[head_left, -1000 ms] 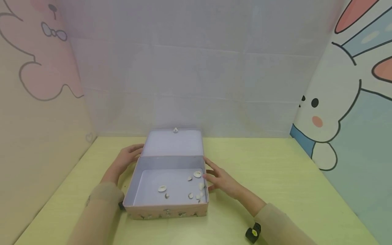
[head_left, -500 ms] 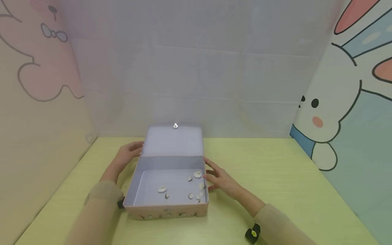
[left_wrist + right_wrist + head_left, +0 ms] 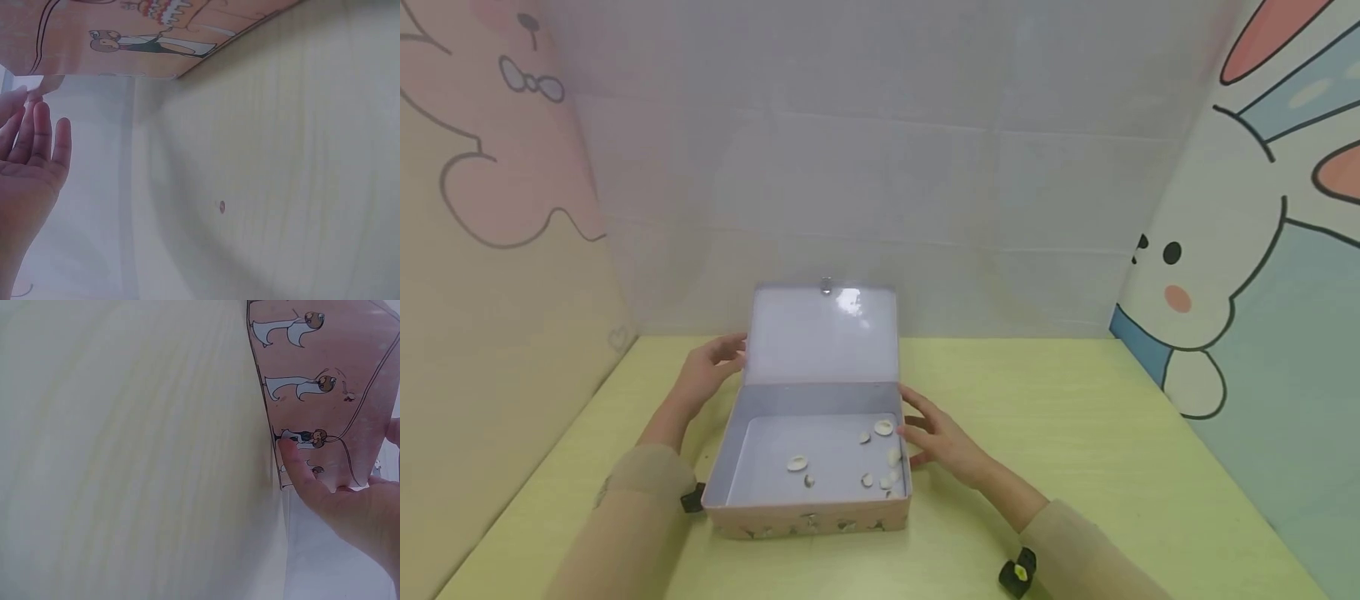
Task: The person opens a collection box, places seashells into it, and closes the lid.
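A hinged tin box (image 3: 808, 523) stands on the table, pink outside and pale lilac inside, with its lid (image 3: 822, 337) raised at the back. Several small white shells (image 3: 797, 463) lie inside, mostly toward the right wall. My left hand (image 3: 698, 379) is at the lid's left edge, thumb and fingertips pinching it; part of the fingers is hidden behind the lid. My right hand (image 3: 951, 446) rests against the box's right wall with spread fingers. In the right wrist view, one finger (image 3: 303, 475) touches the pink side wall, which bears cartoon figures.
The yellow-green table (image 3: 1075, 450) meets a pale back wall (image 3: 1000, 208). Cartoon-printed panels stand at left and right, a rabbit (image 3: 1210, 250) on the right one. A small brown mark (image 3: 222, 206) shows on the tabletop in the left wrist view.
The lid has swung up from leaning far back to a steeper angle, and my left hand has risen slightly with it. My right hand and the shells have hardly moved.
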`<state>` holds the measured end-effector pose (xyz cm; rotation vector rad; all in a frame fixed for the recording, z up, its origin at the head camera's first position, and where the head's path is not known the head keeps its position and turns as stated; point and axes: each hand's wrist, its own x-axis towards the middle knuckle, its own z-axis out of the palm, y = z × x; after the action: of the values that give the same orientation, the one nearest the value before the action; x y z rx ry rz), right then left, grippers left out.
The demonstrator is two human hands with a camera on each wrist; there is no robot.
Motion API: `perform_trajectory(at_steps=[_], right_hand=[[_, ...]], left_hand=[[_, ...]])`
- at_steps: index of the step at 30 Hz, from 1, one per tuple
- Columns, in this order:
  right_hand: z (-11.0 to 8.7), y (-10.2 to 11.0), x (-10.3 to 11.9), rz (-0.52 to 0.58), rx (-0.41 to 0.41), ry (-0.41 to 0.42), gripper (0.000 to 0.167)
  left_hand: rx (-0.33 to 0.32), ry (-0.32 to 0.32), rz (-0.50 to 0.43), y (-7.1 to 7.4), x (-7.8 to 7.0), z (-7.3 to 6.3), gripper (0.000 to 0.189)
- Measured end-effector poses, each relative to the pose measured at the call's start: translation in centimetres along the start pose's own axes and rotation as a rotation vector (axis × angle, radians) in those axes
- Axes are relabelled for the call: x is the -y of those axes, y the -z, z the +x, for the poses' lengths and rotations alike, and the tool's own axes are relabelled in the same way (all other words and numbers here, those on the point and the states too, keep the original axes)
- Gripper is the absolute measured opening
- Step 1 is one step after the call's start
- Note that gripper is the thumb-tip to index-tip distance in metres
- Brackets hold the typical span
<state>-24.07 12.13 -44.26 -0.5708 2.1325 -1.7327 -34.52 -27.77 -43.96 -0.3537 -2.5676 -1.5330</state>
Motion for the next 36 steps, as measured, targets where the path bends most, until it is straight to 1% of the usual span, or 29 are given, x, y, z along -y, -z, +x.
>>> perform_trajectory(at_steps=[5,8,13,16,18,21,24,30,33,36], right_hand=[[0.0,-0.1,0.0,0.005,-0.022,0.01,0.064],[0.1,-0.2,-0.1,0.012,-0.043,-0.005,0.065],[0.6,-0.3,-0.4,0.027,-0.079,-0.011,0.067],[0.7,-0.2,-0.3,0.038,-0.081,-0.008,0.067],[0.6,-0.2,-0.2,0.042,-0.081,-0.01,0.068],[0.6,-0.3,0.0,0.045,-0.081,-0.016,0.067],[0.5,-0.4,0.1,0.046,-0.085,-0.021,0.065],[0.5,-0.5,-0.2,0.046,-0.102,-0.028,0.062],[0.5,-0.4,-0.4,0.047,-0.107,-0.032,0.064],[0.4,-0.4,-0.4,0.031,-0.118,-0.033,0.067]], left_hand=[[0.003,-0.022,-0.027,0.2,-0.4,0.1,0.052],[-0.004,-0.043,-0.032,0.2,-0.9,0.1,0.054],[-0.01,-0.072,-0.008,0.3,-1.9,0.2,0.056],[-0.01,-0.081,-0.003,0.3,-2.3,0.4,0.057],[-0.022,-0.086,-0.006,0.3,-2.6,0.4,0.057],[-0.055,-0.096,-0.017,0.4,-3.4,0.5,0.057],[-0.105,-0.114,-0.013,0.4,-4.3,0.4,0.055],[-0.189,-0.141,0.051,0.4,-6.5,-0.2,0.057],[-0.257,-0.132,0.063,0.4,-7.6,-0.6,0.058],[-0.316,-0.104,0.053,0.3,-8.5,-1.2,0.057]])
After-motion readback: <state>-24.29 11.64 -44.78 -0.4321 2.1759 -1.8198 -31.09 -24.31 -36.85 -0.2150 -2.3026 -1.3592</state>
